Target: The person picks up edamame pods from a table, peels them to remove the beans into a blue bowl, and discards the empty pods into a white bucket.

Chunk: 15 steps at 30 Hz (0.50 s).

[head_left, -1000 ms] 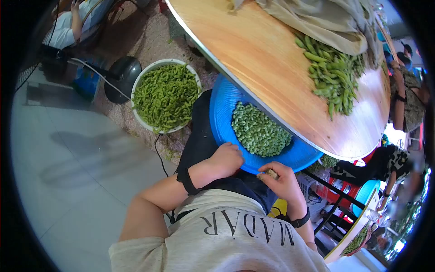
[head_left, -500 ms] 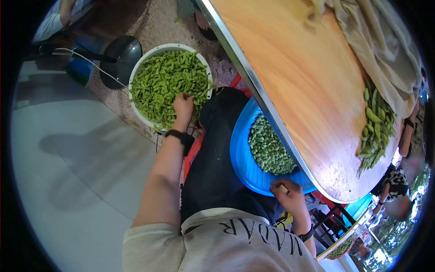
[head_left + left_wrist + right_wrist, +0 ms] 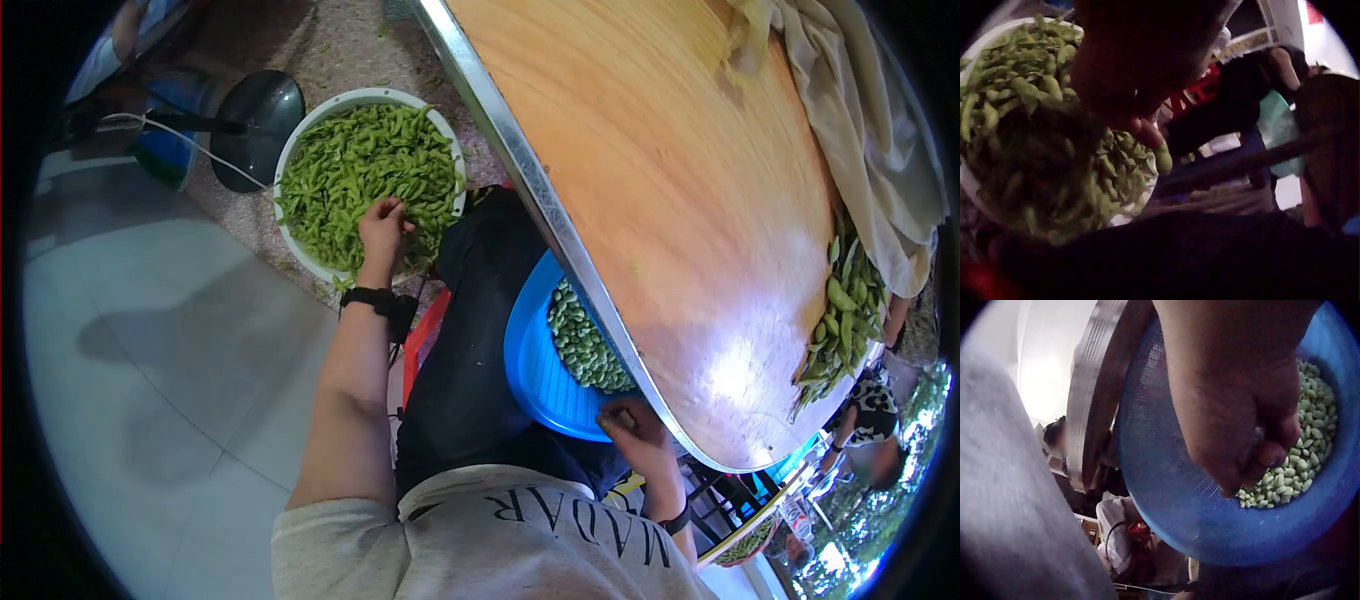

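Note:
A white tub full of green pods stands on the left. Over its near right part my left hand has bent fingers; in the left wrist view that hand pinches one green pod at its fingertips. A blue basket of shelled green beans lies by my lap, partly hidden under the tabletop. At its near rim is my right hand. The right wrist view shows this hand above the beans, fingers curled round a small pale thing, mostly hidden.
The round wooden tabletop with a metal edge overhangs the basket. A beige cloth and more pods lie on its right side. Left of the tub are a black round base and a pale cable.
My left hand has gone from the basket's rim to the tub, then drawn back slightly from the pods. The right hand has stayed at the basket. The head view has shifted.

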Each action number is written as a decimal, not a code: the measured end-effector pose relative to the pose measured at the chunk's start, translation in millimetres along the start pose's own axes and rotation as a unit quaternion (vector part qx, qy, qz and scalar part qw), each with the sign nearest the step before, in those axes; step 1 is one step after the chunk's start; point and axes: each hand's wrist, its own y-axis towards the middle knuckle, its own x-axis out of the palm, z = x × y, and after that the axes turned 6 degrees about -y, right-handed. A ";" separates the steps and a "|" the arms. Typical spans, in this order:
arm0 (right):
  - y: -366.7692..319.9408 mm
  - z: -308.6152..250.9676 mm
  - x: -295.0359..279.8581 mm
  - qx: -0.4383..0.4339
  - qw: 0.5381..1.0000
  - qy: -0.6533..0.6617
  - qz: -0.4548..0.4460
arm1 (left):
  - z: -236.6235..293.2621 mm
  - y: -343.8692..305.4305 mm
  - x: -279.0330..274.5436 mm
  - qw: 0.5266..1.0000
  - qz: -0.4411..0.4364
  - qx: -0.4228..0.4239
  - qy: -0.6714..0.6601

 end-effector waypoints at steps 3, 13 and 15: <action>7.8 -19.7 -9.1 0.009 0.998 0.059 -0.004 | 22.5 -20.5 -6.3 0.996 -0.014 -0.027 -0.078; 2.0 -59.6 -32.5 0.061 0.987 0.145 -0.043 | 89.9 -87.0 -4.9 0.989 -0.082 0.037 -0.115; 2.4 -63.9 -34.5 0.031 0.988 0.150 -0.033 | 101.7 -97.7 -4.3 0.988 -0.092 0.074 -0.101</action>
